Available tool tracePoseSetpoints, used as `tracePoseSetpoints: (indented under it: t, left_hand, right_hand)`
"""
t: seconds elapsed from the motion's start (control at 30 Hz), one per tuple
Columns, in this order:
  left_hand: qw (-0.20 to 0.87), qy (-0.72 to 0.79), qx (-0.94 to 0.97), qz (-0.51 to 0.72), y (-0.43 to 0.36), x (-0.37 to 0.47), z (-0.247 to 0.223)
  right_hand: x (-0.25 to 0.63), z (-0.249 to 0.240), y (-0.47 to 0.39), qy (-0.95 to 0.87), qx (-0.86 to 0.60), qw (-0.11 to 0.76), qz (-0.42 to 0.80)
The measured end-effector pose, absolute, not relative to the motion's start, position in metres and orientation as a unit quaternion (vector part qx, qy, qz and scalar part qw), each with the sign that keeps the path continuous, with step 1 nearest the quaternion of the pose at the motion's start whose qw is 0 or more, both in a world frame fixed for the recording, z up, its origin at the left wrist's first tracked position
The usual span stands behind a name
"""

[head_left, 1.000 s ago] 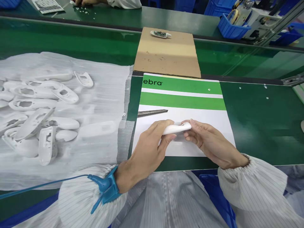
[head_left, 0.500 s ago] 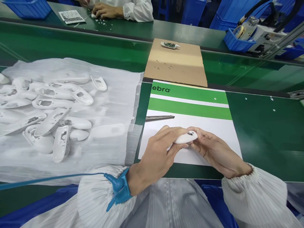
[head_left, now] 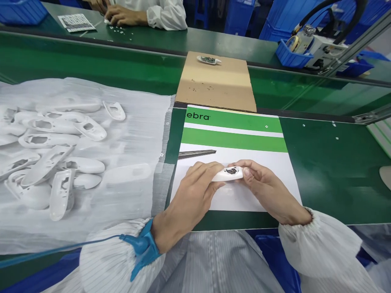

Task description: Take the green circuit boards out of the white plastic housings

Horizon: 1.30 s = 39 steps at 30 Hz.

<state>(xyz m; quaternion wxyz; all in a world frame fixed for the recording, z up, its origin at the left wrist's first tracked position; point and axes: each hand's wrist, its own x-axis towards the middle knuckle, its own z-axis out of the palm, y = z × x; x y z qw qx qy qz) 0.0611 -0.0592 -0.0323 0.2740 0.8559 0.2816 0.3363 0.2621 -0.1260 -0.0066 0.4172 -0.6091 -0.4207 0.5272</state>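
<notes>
Between my hands is a white plastic housing, long and rounded, with a dark opening in its upper face. My left hand grips its left end with thumb and fingers. The right end is pinched by my right hand; some of those fingertips are hidden behind the housing. Both hands are above a white and green printed sheet. Left of them, several similar white shells lie heaped on a white foam sheet. A blue strap with a cord wraps my left wrist.
Beyond the sheet, a cardboard piece carries a white shell with a circuit board. Another person's hand works across the bench near small white bits. A blue bin stands back right.
The housing has been turned so its dark opening faces me more and it lies more level. Both hands still hold it. The whole view has shifted slightly.
</notes>
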Motion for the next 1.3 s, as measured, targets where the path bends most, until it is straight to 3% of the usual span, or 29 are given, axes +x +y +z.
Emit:
tracePoseSetpoints:
  t: [0.13,0.4,0.57,0.73,1.0,1.17,1.3]
  left_hand:
    - [0.230,0.282,0.891,0.273,-0.056,0.063,-0.049]
    - [0.280,0.360,0.848,0.271,-0.060,0.063,-0.056]
    - [0.288,0.343,0.844,0.293,-0.064,0.062,-0.057]
    - [0.265,0.319,0.857,0.306,-0.066,0.064,-0.055]
    - [0.299,0.318,0.840,0.322,-0.060,0.063,-0.035]
    - [0.376,0.379,0.802,0.266,-0.067,0.072,-0.042]
    - [0.435,0.394,0.720,0.371,-0.071,0.080,-0.035]
  right_hand:
    - [0.255,-0.017,-0.100,-0.511,-0.720,0.389,0.262]
    - [0.227,-0.044,-0.056,-0.757,-0.622,0.200,0.014]
    - [0.238,-0.036,-0.053,-0.845,-0.521,0.109,0.043]
    - [0.239,-0.045,-0.060,-0.819,-0.549,0.166,-0.013]
    - [0.243,-0.028,-0.060,-0.819,-0.536,0.204,-0.005]
    - [0.240,-0.041,-0.061,-0.784,-0.574,0.227,0.068]
    - [0.250,-0.025,-0.074,-0.720,-0.598,0.270,0.226]
